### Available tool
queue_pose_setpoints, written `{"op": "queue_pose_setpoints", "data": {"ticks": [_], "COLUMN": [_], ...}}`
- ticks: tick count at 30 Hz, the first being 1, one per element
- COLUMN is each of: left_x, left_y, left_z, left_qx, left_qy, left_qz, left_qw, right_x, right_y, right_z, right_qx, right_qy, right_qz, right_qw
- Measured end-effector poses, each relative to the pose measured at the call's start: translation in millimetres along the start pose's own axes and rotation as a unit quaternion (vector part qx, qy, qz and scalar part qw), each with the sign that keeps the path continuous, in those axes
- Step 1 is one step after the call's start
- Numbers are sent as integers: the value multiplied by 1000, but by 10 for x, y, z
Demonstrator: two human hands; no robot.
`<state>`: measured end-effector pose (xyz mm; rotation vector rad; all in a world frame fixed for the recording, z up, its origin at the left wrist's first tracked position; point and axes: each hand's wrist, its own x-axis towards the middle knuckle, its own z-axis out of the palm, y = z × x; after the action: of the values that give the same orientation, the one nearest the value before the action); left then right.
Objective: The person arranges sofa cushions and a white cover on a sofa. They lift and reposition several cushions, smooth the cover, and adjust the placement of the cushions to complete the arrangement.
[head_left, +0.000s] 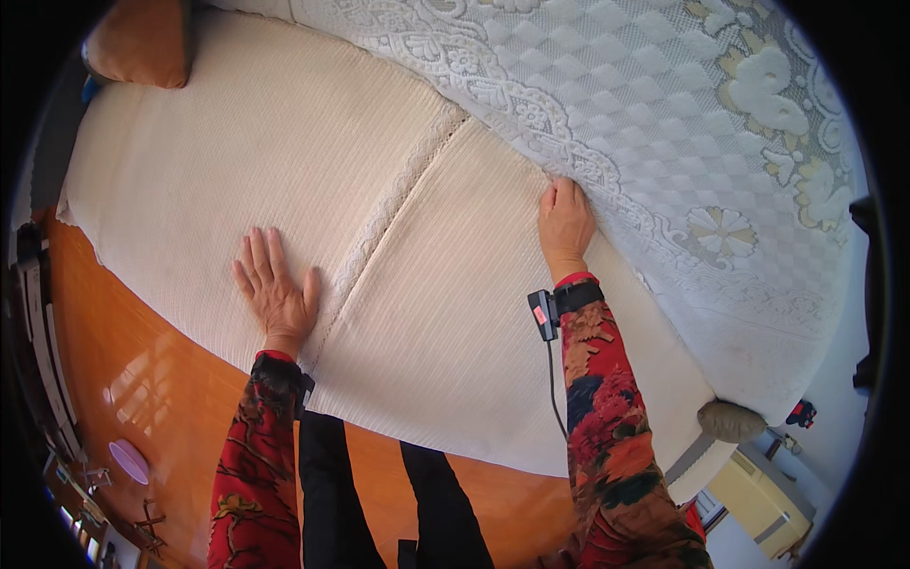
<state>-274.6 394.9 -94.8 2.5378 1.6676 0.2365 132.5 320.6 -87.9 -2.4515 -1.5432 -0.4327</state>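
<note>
A cream ribbed sofa seat cover (455, 299) spreads before me, crossed by a lacy trimmed seam (387, 206). My left hand (279, 288) rests palm down on the cover just left of that seam, fingers apart. At the back edge, where the seat meets the backrest, my right hand (567, 222) is curled with its fingertips pinching the cover's edge. Its fingertips are partly hidden. A white patterned backrest cover (604, 92) with a scalloped lace border hangs down right beside the right hand.
A brown cushion (142, 43) sits at the sofa's far left end, and an olive-brown bolster (731, 421) at the right end. A cable (556, 391) trails from the right wrist device (544, 315). A pinkish-purple basin (129, 461) stands on the orange-brown floor (178, 363).
</note>
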Motion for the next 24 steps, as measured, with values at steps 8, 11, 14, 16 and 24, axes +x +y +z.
{"op": "queue_pose_setpoints", "data": {"ticks": [8, 11, 14, 16, 24], "left_x": [10, 13, 6, 5, 12], "left_y": [-5, -6, -10, -12, 20], "left_z": [29, 23, 32, 36, -7], "left_qx": [-4, -1, 4, 8, -3], "left_qy": [9, 3, -1, -1, -11], "left_qz": [0, -3, -8, -8, -20], "left_qw": [1000, 1000, 1000, 1000, 1000], "right_x": [-121, -127, -159, -162, 82], "right_y": [61, -4, -56, -66, -349], "right_z": [-313, -438, -522, -546, -420], "right_qx": [52, 59, 89, 120, 241], "right_qy": [-25, -9, 14, -11, -79], "right_qz": [-157, -181, -200, -181, -82], "right_qw": [986, 982, 976, 976, 964]}}
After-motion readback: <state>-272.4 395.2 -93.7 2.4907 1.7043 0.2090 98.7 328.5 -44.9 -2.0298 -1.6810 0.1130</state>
